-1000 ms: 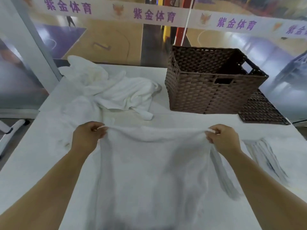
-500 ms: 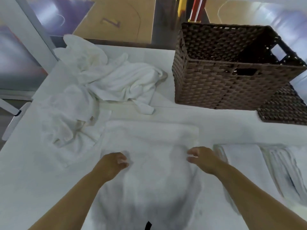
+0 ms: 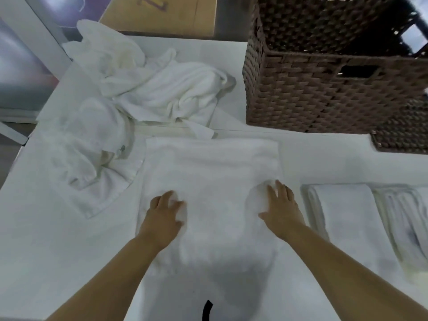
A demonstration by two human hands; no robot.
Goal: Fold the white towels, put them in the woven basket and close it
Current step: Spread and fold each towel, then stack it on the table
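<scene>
Towel (image 3: 208,172) lies flat on the counter (image 3: 324,158) just in front of the basket (image 3: 324,93). Its far edge is parallel to the basket's near wall and its long axis runs from the basket toward the person. The left hand (image 3: 162,216) curls its fingers round a bunch of the cloth. The right hand (image 3: 281,209) presses it with straight, spread fingers. A heap (image 3: 162,93) of loose towels lies left of the basket, folded towels (image 3: 342,216) in front, and the lid (image 3: 403,137) at its right corner. A floor mark (image 3: 152,3) beyond is cut off and unreadable.

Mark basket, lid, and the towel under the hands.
basket (image 3: 324,100), head view, front wall.
lid (image 3: 405,137), head view, woven top face, right of the basket.
towel (image 3: 213,172), head view, flat middle.
</scene>
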